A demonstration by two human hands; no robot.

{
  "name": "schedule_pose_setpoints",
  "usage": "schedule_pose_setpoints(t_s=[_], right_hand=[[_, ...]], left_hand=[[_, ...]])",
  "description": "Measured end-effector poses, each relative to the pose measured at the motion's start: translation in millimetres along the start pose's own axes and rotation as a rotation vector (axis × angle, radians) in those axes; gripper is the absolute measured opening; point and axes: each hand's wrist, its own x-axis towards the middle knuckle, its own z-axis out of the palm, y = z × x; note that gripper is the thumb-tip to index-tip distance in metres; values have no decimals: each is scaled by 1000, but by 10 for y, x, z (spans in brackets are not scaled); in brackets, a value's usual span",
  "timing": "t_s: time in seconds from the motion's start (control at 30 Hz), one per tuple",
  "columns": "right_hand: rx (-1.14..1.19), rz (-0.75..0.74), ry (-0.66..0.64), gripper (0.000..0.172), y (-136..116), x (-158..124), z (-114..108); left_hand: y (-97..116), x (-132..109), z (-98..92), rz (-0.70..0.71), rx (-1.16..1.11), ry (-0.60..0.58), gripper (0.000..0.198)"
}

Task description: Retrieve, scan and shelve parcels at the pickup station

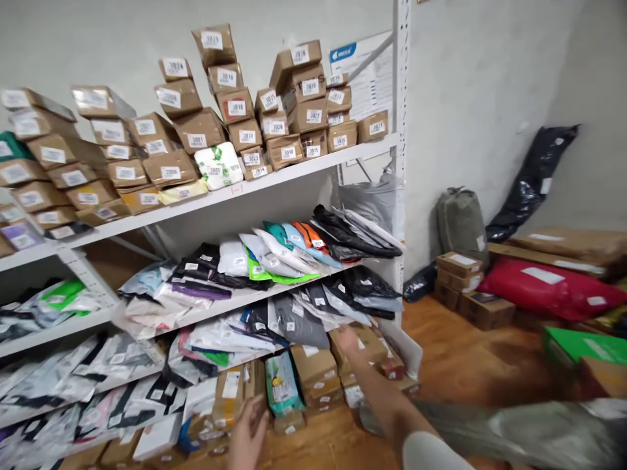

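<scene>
My right hand [347,341] reaches forward to the bottom shelf. It is at the top of a cardboard box [369,349], just under the grey and white mailer bags; its fingers are blurred, so I cannot tell whether they grip anything. My left hand [249,427] is low in front, with loosely bent fingers and nothing visible in them. Near it are a brown carton [228,388] with a white label and a teal plastic-wrapped package [283,385]. Another labelled cardboard box [313,369] stands between the teal package and my right hand.
A white metal shelf rack [274,176] carries numbered cartons on top and several rows of mailer bags below. On the wooden floor at right lie a red parcel [548,287], small boxes [458,271], a grey-green sack [460,219] and a long black parcel [533,183] against the wall.
</scene>
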Motion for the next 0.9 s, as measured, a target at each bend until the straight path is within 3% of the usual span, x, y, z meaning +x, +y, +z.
schedule_pose_setpoints(t_s=[0.07,0.13,0.27,0.43,0.5,0.57,0.67,0.77,0.83,0.9], right_hand=[[-47,-1,56,31,11,485,227],[-78,-35,92,19,-1,915,440],[-115,-131,151,29,-35,1548,733],[-199,-229,303,41,-48,2141,852],[-282,-291,379,47,-66,2391,887],[-375,-367,445,50,-85,2617,923],[-458,-464,529,47,-83,2851,960],[-505,-530,558,41,-22,2981,947],[-558,-539,562,39,44,3060,893],[-622,-557,522,39,121,3162,796]], left_hand=[[210,613,81,123,7,-51,42],[462,1200,193,251,27,-98,43],[953,2388,457,435,22,3,48],[1463,3653,703,733,166,200,53],[1556,4009,728,858,297,150,47],[1563,4291,703,916,423,9,38],[1538,4645,577,947,523,-261,34],[1697,4983,451,913,491,-458,43],[1940,5195,478,874,472,-455,48],[2222,5383,645,877,554,-384,49]])
